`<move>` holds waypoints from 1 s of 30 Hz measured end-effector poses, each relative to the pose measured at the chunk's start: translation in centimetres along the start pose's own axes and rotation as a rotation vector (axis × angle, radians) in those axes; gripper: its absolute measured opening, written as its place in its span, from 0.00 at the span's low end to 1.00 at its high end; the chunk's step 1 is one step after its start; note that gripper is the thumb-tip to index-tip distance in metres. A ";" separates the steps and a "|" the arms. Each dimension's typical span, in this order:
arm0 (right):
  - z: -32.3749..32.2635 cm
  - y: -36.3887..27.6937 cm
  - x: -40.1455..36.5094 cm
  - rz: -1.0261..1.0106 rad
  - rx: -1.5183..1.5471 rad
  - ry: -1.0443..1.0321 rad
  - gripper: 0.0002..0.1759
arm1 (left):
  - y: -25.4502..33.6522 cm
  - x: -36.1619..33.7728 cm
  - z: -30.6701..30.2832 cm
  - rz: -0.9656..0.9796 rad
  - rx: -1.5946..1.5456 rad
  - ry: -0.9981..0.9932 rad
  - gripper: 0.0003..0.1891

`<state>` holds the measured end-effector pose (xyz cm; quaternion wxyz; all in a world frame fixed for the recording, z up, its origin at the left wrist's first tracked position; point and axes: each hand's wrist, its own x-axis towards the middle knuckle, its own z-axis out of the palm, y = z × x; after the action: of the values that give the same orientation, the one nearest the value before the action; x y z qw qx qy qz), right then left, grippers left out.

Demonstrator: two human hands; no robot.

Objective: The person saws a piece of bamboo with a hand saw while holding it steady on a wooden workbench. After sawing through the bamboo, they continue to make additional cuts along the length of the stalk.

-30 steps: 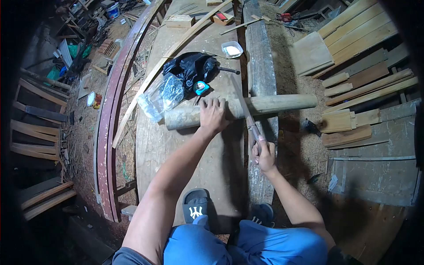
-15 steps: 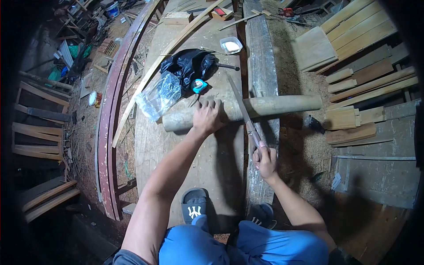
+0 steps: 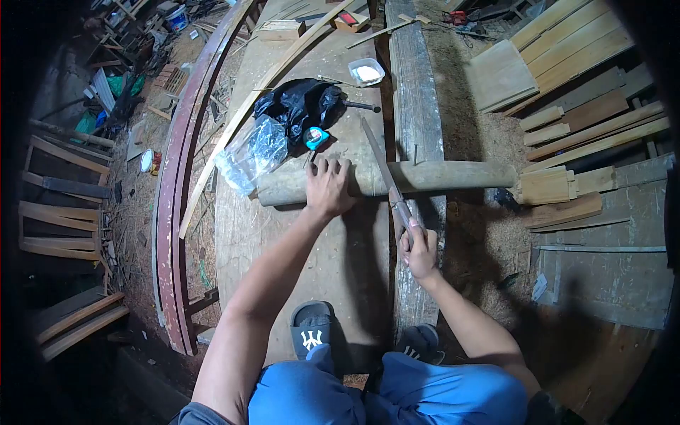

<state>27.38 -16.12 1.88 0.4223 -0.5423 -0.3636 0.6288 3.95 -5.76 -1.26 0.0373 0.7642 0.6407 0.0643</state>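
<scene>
A thick grey-green bamboo pole (image 3: pixel 453 176) lies crosswise over the plank bench. My left hand (image 3: pixel 328 188) presses down on its left part, fingers curled over the far side. In my right hand (image 3: pixel 419 251) is the handle of a handsaw (image 3: pixel 380 157). The long, narrow blade points away from me and crosses the pole to the right of my left hand. The blade touches the pole around a dark line there; how deep it sits is hidden. Just beyond my left hand lie a turquoise tape measure (image 3: pixel 316 138) and a clear plastic bag (image 3: pixel 261 151).
A black plastic bag (image 3: pixel 297 106), a dark metal rod (image 3: pixel 363 106) and a white tub (image 3: pixel 366 71) sit farther up the bench (image 3: pixel 283 255). A nail (image 3: pixel 416 153) stands up behind the pole. Long strips run along the left; stacked boards (image 3: pixel 577 42) lie right. My sandalled feet rest on the planks.
My right hand and the saw have moved slightly forward, away from me. The pole's right end sits a little lower in view. My left hand keeps its hold.
</scene>
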 end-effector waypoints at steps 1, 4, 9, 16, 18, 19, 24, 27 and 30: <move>0.3 0.1 0.2 0.008 -0.001 0.029 0.35 | 0.4 -0.5 0.1 -0.007 0.027 0.024 0.48; 0.9 0.4 0.3 -0.011 0.001 0.049 0.36 | 0.1 -0.7 0.7 -0.016 0.033 0.072 0.48; 0.7 0.6 0.3 -0.062 -0.028 0.041 0.36 | 0.4 -0.2 0.7 -0.072 0.014 0.102 0.47; 0.3 0.4 -0.2 0.036 -0.018 0.018 0.35 | 0.4 1.4 -0.1 -0.184 -0.034 -0.025 0.48; -0.1 0.8 -0.1 0.057 -0.023 0.007 0.35 | 0.3 1.5 -0.1 -0.173 -0.022 -0.016 0.49; -0.4 1.0 0.0 0.059 -0.022 0.007 0.35 | 0.0 1.8 -0.2 -0.161 -0.028 -0.045 0.49; -0.4 1.7 1.0 -0.146 -0.254 0.043 0.36 | 0.2 3.7 -1.6 -0.202 -0.118 -0.207 0.50; -0.2 1.1 1.2 -0.066 -0.129 0.021 0.37 | 0.3 4.2 -1.6 -0.117 -0.062 -0.224 0.51; -0.3 -0.1 0.1 0.017 -0.104 0.054 0.37 | -0.2 4.7 -1.6 -0.103 -0.094 -0.302 0.48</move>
<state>27.63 -15.95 1.89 0.3979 -0.5832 -0.3798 0.5977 4.31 -1.11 0.56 0.1721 0.7288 0.6624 -0.0233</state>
